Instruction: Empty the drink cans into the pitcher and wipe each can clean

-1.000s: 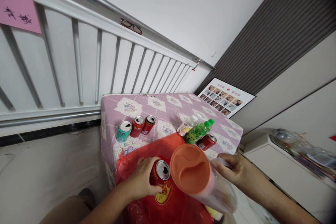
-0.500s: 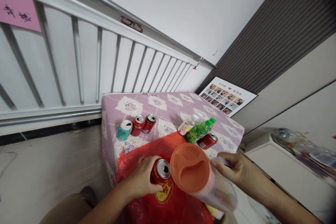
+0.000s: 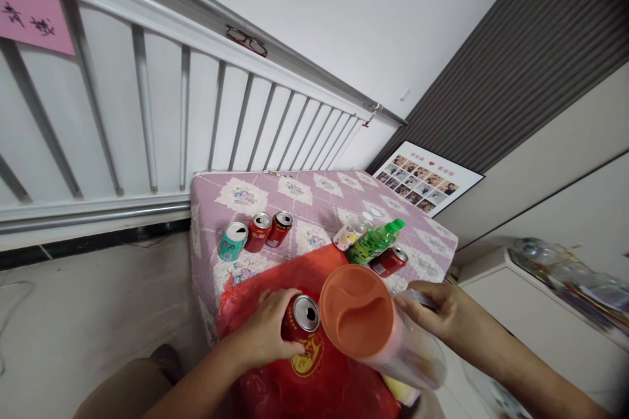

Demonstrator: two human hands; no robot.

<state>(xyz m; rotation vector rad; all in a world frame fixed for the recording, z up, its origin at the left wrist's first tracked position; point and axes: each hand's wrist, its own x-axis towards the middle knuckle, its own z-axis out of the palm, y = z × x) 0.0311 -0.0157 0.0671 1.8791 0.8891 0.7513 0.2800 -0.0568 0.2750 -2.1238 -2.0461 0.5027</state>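
Note:
My left hand [image 3: 268, 330] is wrapped round a red drink can [image 3: 301, 317] with its tab opening uncovered, above a red plastic sheet or bag [image 3: 344, 386]. By its handle, my right hand [image 3: 432, 311] grips a clear plastic pitcher [image 3: 413, 360] with an orange lid [image 3: 358, 311]. The pitcher is tilted, its lid close beside the can. Whether liquid is flowing cannot be made out. On the table's left part stand a teal can [image 3: 232, 240] and two red cans [image 3: 258, 232] [image 3: 280, 229], all opened.
Beyond the pitcher are a green bottle [image 3: 373, 242], clear bottles [image 3: 358, 228] and a red can [image 3: 390, 262] lying tilted. A flowered cloth [image 3: 295, 190] covers the table. A white radiator [image 3: 206, 105] runs behind; a cabinet [image 3: 506, 294] stands at right.
Hardly anything differs. Both hands keep their holds on the can and the pitcher, and the view has shifted very slightly.

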